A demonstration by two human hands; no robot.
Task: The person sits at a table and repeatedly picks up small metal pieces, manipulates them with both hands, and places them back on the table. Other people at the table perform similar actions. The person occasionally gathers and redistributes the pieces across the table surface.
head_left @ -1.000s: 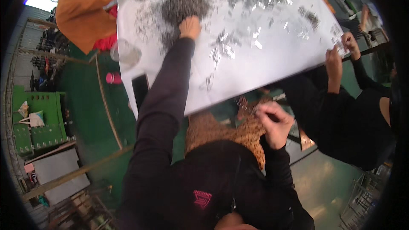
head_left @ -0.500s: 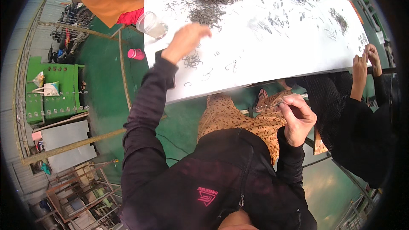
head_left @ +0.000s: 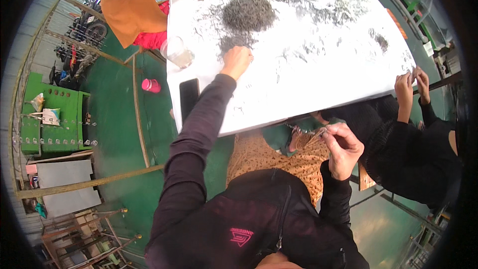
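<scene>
Small dark metal pieces (head_left: 247, 12) lie heaped at upper centre on a white table (head_left: 318, 69); the left hand (head_left: 237, 61) rests curled among scattered ones, while the right hand (head_left: 342, 145) pinches several below the table's edge.

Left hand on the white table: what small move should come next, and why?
Probably a short pull toward the body. The left hand rests on the white table at the near edge of the dark pile, while the right hand pinches a few pieces below the table's edge.
</scene>
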